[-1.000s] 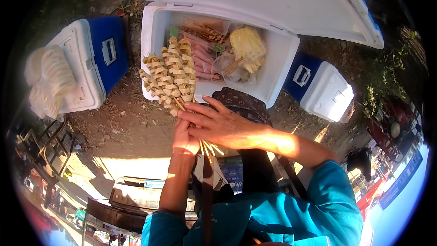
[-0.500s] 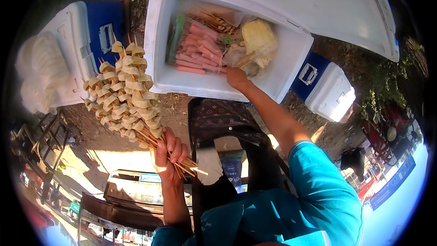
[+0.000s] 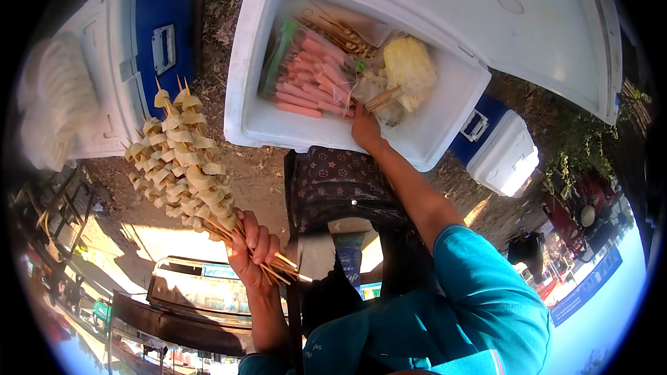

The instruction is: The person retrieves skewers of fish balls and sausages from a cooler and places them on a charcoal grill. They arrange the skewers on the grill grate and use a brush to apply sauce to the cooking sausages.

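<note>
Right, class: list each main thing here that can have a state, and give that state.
Middle cooler, open, lid raised
Left cooler, shut
Right cooler, shut
Skewers, loaded, bundled
Left hand, closed around their sticks
Right hand, inside middle cooler, grip unclear
Pink sausage-like pieces, mostly bagged
Pale stack on left cooler, wrapped in plastic
Brown patterned bag, open or shut unclear

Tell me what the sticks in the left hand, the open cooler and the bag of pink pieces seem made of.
Sticks: likely bamboo or wood, unpainted, judging by the plain tan colour. Open cooler: probably hard moulded plastic, smooth and white, with rounded corners. Bag: apparently thin, clear plastic film, glossy, since the pink pieces show through it.
</note>
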Demonstrator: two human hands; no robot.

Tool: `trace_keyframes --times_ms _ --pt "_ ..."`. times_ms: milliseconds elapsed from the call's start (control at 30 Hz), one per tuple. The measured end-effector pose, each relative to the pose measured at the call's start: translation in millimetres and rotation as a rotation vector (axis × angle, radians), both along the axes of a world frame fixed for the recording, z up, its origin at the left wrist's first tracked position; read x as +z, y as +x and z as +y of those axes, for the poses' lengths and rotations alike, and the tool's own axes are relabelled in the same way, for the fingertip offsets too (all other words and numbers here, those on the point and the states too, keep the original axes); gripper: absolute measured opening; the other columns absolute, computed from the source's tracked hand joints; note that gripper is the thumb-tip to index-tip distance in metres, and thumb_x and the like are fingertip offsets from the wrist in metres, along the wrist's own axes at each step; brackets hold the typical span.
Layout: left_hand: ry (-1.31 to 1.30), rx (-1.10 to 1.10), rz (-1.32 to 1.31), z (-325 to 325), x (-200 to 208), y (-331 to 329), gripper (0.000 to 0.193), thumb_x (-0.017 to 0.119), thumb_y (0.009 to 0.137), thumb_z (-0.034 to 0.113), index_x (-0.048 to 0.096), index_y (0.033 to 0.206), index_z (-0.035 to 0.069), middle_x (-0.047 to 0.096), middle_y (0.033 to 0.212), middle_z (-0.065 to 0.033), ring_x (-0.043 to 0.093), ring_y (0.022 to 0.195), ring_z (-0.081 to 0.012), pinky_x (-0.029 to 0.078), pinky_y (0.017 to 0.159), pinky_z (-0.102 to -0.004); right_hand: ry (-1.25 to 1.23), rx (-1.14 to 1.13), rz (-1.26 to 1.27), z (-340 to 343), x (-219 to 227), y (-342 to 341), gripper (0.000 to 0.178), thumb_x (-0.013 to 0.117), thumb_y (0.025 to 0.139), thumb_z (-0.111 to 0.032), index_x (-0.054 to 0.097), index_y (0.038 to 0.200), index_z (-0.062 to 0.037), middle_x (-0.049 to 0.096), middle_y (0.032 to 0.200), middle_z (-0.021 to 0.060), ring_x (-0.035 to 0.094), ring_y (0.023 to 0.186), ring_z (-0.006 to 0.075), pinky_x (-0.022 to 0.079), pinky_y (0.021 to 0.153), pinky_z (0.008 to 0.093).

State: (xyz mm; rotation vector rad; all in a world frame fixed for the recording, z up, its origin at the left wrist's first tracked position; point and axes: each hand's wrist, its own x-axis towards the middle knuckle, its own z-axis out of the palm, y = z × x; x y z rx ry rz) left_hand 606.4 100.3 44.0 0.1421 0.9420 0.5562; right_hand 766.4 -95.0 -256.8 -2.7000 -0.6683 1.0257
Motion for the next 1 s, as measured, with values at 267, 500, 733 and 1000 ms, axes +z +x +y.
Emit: trace_keyframes --times_ms 267,500,733,1000 --pt "0.02 -0.005 0.001 5 0 -5 0.027 0.052 0.087 0.02 0.038 0.102 0.003 0.036 0.066 -0.0005 0.031 0.04 -0.0035 0.031 0.037 -0.0188 0.09 -0.03 0.055 19 -8 22 0.053 0.054 0.073 -0.009 0.032 0.121 -0.0053 0.053 0.102 0.0221 0.054 0.089 0.0388 0.045 0.076 0.045" --pt "0.036 -0.021 0.049 6 -3 -8 0.031 0.055 0.085 0.021 0.038 0.103 0.002 0.036 0.066 -0.0009 0.03 0.04 -0.0035 0.03 0.037 -0.0186 0.005 0.016 0.242 14 1 41 0.046 0.06 0.072 -0.019 0.039 0.11 -0.0082 0.056 0.096 0.0182 0.056 0.087 0.0372 0.046 0.073 0.0451" --pt "0.056 -0.04 0.063 6 -3 -10 0.031 0.054 0.086 0.021 0.038 0.103 0.002 0.035 0.066 -0.0009 0.03 0.039 -0.0033 0.03 0.036 -0.0188 -0.018 0.074 0.287 3 -4 43 0.048 0.062 0.07 -0.028 0.044 0.11 -0.0072 0.058 0.096 0.0176 0.056 0.089 0.034 0.046 0.076 0.0399" --pt "0.048 -0.034 0.052 3 -6 -9 0.028 0.052 0.087 0.02 0.038 0.103 0.002 0.035 0.066 -0.0006 0.03 0.039 -0.0029 0.029 0.036 -0.0185 0.029 -0.019 0.437 -11 -5 52 0.054 0.062 0.071 -0.034 0.048 0.113 -0.0026 0.061 0.095 0.0154 0.058 0.089 0.0281 0.045 0.076 0.0338"
